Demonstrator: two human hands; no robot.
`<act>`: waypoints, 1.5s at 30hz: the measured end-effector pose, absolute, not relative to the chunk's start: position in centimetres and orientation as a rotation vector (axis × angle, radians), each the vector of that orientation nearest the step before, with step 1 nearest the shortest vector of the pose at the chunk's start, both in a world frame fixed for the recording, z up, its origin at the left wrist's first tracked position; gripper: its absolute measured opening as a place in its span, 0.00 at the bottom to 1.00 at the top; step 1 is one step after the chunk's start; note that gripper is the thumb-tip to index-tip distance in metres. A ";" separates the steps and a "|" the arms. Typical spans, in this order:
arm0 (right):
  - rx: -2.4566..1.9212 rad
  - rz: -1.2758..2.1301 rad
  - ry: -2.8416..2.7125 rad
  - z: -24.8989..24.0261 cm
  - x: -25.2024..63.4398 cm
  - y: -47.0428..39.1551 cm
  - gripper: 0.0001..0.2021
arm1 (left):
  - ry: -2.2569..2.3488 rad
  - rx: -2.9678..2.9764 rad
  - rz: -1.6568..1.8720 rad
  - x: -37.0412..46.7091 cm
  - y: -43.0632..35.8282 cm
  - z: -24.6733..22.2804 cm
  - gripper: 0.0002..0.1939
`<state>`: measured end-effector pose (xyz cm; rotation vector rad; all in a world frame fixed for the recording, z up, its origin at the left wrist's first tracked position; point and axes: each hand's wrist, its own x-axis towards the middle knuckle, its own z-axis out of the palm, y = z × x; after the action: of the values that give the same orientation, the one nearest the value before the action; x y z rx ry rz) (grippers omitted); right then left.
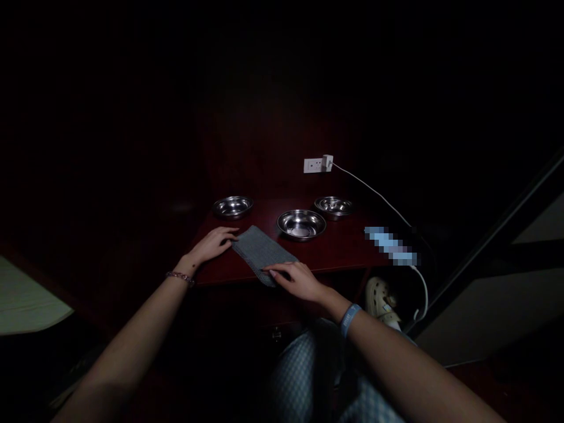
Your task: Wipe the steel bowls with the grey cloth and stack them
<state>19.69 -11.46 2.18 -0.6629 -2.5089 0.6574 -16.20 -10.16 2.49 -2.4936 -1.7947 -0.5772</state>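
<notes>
A folded grey-blue cloth (263, 248) lies flat and slanted on a dark red tabletop (343, 251), its near corner reaching the front edge. My left hand (214, 244) rests at the cloth's far left edge, fingers stretched out and touching or nearly touching it. On the near right part of the cloth lies my right hand (298, 282), its fingers extended over the fabric and the thumb close to the index finger. Just beyond the cloth stands a shiny steel bowl (301, 224). Two more steel bowls sit farther back, a left bowl (233, 207) and a right bowl (333, 207).
A wall socket (314, 165) holds a white charger (327, 163), whose cable (374, 191) runs down to the right. A blurred light-blue object (391, 245) lies at the table's right edge. Below it shows a pale clog (378, 298). The surroundings are very dark.
</notes>
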 end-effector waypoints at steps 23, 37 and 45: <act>-0.730 0.434 -2.896 1.6 18.7 -11.2 0.44 | -1.738 -2.906 -0.260 -10.5 -6.5 1.3 0.42; -0.681 0.455 -2.889 0.7 18.9 -10.8 0.48 | -1.511 -3.087 -0.314 -6.4 -4.2 -0.2 0.32; -0.674 0.449 -2.903 0.3 19.2 -10.9 0.56 | -1.785 -2.865 -0.362 -10.1 -1.9 0.5 0.34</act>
<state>19.22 -10.87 0.34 -0.6745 -2.9029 0.4491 -10.13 -1.86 0.46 -2.8654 -1.7846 -0.3618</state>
